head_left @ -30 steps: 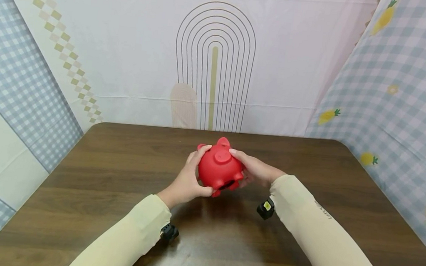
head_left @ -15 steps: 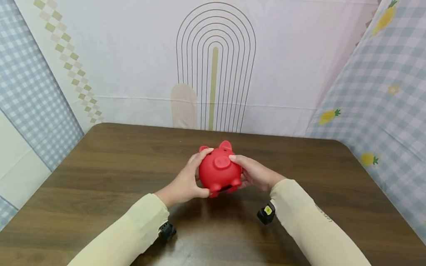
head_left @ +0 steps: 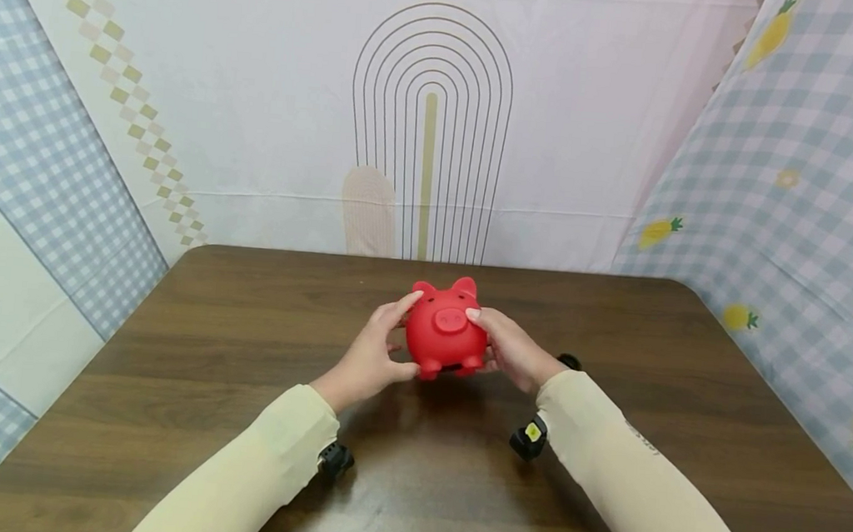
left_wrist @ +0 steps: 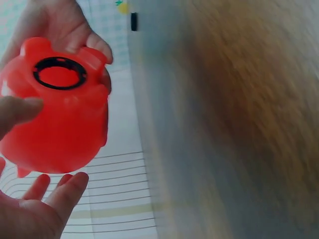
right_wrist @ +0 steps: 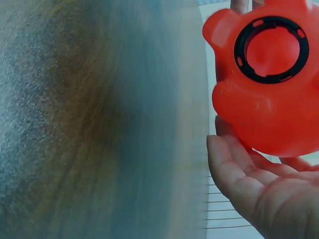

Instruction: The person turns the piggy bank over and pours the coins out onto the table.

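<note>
A red piggy bank (head_left: 447,328) is held above the table with its snout facing the head camera. Its underside, with a black ring (right_wrist: 237,52) round a hole, shows in both wrist views. My right hand (head_left: 514,348) grips its right side, thumb beside the snout and fingers behind and below. My left hand (head_left: 370,353) curves round the left side by its fingertips, index finger near the ear and thumb by a front foot, leaving a gap at the palm. In the left wrist view the left thumb (left_wrist: 22,110) overlaps the red belly.
A small black rounded object (head_left: 569,361) shows on the brown wooden table (head_left: 280,313), partly hidden behind my right wrist. White patterned cloth (head_left: 281,104) hangs behind the table, with blue checked cloth (head_left: 795,270) at the right side.
The piggy bank has turned more upright and shifted slightly right, so its underside hole hardly shows in the head view. The left palm is farther from it. The black object has come into view.
</note>
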The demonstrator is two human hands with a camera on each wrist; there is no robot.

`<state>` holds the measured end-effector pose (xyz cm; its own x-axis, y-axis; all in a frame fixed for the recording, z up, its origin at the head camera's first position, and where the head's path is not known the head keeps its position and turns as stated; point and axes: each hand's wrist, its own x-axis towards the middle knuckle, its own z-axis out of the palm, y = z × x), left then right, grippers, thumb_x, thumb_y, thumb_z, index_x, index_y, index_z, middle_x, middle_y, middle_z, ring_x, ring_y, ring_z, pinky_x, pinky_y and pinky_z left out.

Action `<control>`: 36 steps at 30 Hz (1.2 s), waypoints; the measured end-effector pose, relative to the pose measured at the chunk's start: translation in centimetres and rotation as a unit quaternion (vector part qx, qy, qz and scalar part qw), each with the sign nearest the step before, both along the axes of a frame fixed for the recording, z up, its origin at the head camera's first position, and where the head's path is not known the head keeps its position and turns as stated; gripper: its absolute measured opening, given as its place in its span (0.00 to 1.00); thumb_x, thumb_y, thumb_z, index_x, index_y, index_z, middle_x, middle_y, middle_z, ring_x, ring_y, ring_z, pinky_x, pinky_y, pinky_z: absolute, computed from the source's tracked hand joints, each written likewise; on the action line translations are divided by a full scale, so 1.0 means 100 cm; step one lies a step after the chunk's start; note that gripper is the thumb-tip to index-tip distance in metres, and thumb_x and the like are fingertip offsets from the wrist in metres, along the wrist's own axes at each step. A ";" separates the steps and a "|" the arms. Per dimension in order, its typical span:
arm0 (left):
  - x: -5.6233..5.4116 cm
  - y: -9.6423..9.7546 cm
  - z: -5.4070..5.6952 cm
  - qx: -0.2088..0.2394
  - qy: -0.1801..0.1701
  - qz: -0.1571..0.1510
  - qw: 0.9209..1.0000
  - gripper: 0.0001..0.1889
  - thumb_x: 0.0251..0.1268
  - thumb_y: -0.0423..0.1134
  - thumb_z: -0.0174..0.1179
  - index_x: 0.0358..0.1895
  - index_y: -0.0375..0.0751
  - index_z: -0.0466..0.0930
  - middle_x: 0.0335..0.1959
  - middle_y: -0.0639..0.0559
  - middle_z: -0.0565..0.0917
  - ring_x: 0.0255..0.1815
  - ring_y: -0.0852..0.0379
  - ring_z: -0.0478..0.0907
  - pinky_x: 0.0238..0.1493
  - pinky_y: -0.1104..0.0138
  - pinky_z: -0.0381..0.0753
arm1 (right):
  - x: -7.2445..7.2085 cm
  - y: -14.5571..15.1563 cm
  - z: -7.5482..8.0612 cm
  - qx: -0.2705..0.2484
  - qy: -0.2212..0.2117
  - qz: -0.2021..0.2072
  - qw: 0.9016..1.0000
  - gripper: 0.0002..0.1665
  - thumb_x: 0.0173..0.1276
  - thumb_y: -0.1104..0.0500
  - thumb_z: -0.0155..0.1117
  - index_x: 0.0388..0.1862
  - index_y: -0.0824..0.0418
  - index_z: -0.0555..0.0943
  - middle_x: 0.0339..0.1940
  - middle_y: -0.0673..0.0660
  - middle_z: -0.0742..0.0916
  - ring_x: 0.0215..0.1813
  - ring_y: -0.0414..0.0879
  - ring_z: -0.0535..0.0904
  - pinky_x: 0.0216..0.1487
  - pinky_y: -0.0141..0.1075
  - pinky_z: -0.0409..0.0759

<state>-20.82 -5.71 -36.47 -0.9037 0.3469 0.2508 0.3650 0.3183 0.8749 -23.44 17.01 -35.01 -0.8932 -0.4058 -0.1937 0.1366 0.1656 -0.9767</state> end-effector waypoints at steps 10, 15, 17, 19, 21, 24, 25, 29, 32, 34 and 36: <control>-0.008 -0.006 0.004 0.049 -0.081 0.027 0.995 0.42 0.53 0.28 0.67 0.73 0.45 0.60 0.64 0.38 0.70 0.64 0.39 0.71 0.57 0.49 0.76 | -0.003 0.009 -0.008 -0.007 0.004 -0.028 1.000 0.39 0.72 0.40 0.46 0.71 0.64 0.56 0.55 0.62 0.77 0.36 0.46 0.81 0.47 0.42 0.82; -0.010 -0.006 0.004 0.085 -0.163 0.027 0.983 0.36 0.62 0.37 0.62 0.74 0.44 0.57 0.65 0.36 0.70 0.63 0.40 0.71 0.59 0.49 0.75 | -0.001 0.008 -0.010 -0.031 0.012 -0.027 0.999 0.39 0.72 0.42 0.47 0.72 0.64 0.55 0.52 0.60 0.78 0.32 0.44 0.80 0.46 0.41 0.82; -0.010 -0.005 0.005 0.110 -0.212 0.016 0.971 0.35 0.67 0.43 0.58 0.74 0.43 0.55 0.67 0.37 0.69 0.64 0.40 0.70 0.61 0.48 0.73 | 0.000 0.007 -0.010 -0.035 0.014 -0.024 0.999 0.39 0.72 0.42 0.47 0.72 0.63 0.54 0.54 0.60 0.77 0.34 0.45 0.80 0.46 0.41 0.82; -0.009 -0.004 0.005 0.121 -0.250 0.004 0.961 0.35 0.69 0.49 0.54 0.75 0.43 0.53 0.68 0.39 0.68 0.64 0.40 0.70 0.63 0.47 0.70 | 0.001 0.006 -0.010 -0.034 0.016 -0.021 0.999 0.38 0.72 0.42 0.47 0.72 0.62 0.54 0.56 0.61 0.76 0.36 0.45 0.80 0.45 0.40 0.82; -0.010 -0.003 0.005 0.124 -0.267 -0.009 0.956 0.36 0.70 0.53 0.50 0.75 0.41 0.52 0.69 0.40 0.66 0.64 0.38 0.70 0.65 0.48 0.69 | 0.002 0.005 -0.010 -0.033 0.018 -0.021 0.999 0.37 0.72 0.42 0.46 0.72 0.61 0.55 0.56 0.61 0.76 0.37 0.46 0.80 0.44 0.39 0.81; -0.010 -0.001 0.007 0.127 -0.272 -0.022 0.954 0.36 0.71 0.54 0.49 0.75 0.38 0.51 0.70 0.39 0.65 0.65 0.37 0.68 0.66 0.48 0.67 | 0.003 0.003 -0.011 -0.032 0.022 -0.019 0.999 0.36 0.72 0.44 0.46 0.72 0.61 0.55 0.56 0.61 0.76 0.38 0.46 0.80 0.44 0.38 0.81; -0.010 -0.001 0.007 0.129 -0.274 -0.022 0.953 0.37 0.70 0.53 0.49 0.75 0.38 0.50 0.70 0.39 0.64 0.65 0.37 0.69 0.66 0.49 0.67 | 0.004 0.002 -0.011 -0.033 0.022 -0.020 0.999 0.36 0.72 0.44 0.46 0.72 0.61 0.56 0.56 0.61 0.76 0.38 0.46 0.80 0.43 0.38 0.81; -0.010 0.000 0.009 0.128 -0.282 -0.025 0.950 0.37 0.70 0.52 0.50 0.75 0.38 0.51 0.67 0.39 0.67 0.61 0.41 0.72 0.64 0.52 0.70 | 0.005 -0.001 -0.012 -0.039 0.026 -0.011 0.999 0.37 0.72 0.45 0.47 0.72 0.63 0.55 0.56 0.62 0.76 0.40 0.47 0.81 0.44 0.39 0.81; -0.010 0.001 0.010 0.128 -0.287 -0.029 0.949 0.35 0.69 0.51 0.51 0.74 0.39 0.54 0.64 0.41 0.71 0.56 0.46 0.74 0.61 0.57 0.74 | 0.007 -0.002 -0.012 -0.040 0.030 0.000 0.999 0.38 0.72 0.46 0.47 0.73 0.64 0.54 0.58 0.64 0.75 0.42 0.47 0.81 0.45 0.39 0.82; -0.010 0.001 0.011 0.131 -0.289 -0.035 0.948 0.34 0.68 0.49 0.52 0.73 0.39 0.56 0.63 0.41 0.72 0.54 0.48 0.76 0.58 0.59 0.76 | 0.008 -0.002 -0.013 -0.039 0.033 0.005 0.999 0.38 0.72 0.47 0.48 0.74 0.64 0.53 0.59 0.65 0.74 0.43 0.48 0.81 0.44 0.39 0.81; -0.009 0.000 0.011 0.136 -0.293 -0.038 0.946 0.33 0.68 0.48 0.53 0.72 0.40 0.57 0.62 0.41 0.73 0.52 0.49 0.77 0.56 0.60 0.77 | 0.008 -0.002 -0.013 -0.037 0.032 0.008 0.999 0.38 0.71 0.48 0.48 0.74 0.64 0.52 0.60 0.66 0.74 0.42 0.48 0.81 0.44 0.38 0.81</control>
